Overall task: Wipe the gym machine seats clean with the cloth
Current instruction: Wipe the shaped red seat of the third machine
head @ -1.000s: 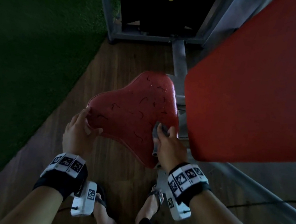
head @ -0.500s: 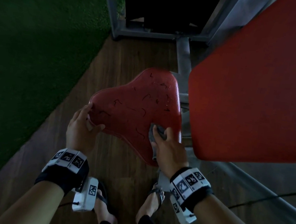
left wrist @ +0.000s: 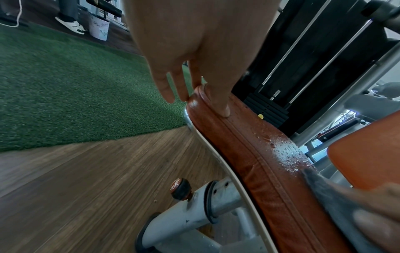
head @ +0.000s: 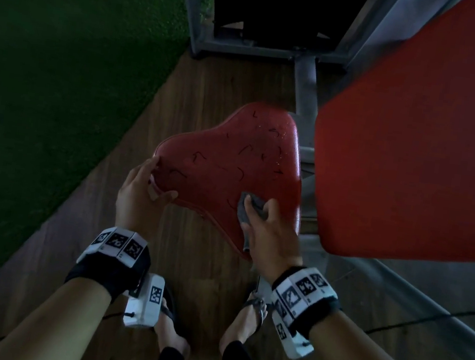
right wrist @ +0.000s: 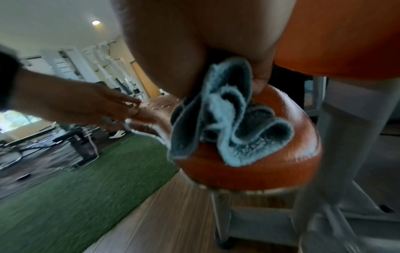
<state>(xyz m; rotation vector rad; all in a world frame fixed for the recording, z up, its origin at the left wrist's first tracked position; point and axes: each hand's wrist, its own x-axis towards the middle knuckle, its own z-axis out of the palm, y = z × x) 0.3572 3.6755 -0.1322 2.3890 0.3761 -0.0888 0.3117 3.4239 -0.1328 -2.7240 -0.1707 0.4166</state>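
Clearly the cloth (head: 248,211) is only starting at the near right corner of the red seat (head: 232,167), bunched in the right hand (head: 271,235), while the left hand (head: 137,197) is gripping the left edge and dark marks and droplets are waiting across most of it.

Green turf (head: 63,72) borders a wooden floor (head: 194,289); a black weight stack (left wrist: 268,109) carries a yellow pin (left wrist: 261,116).
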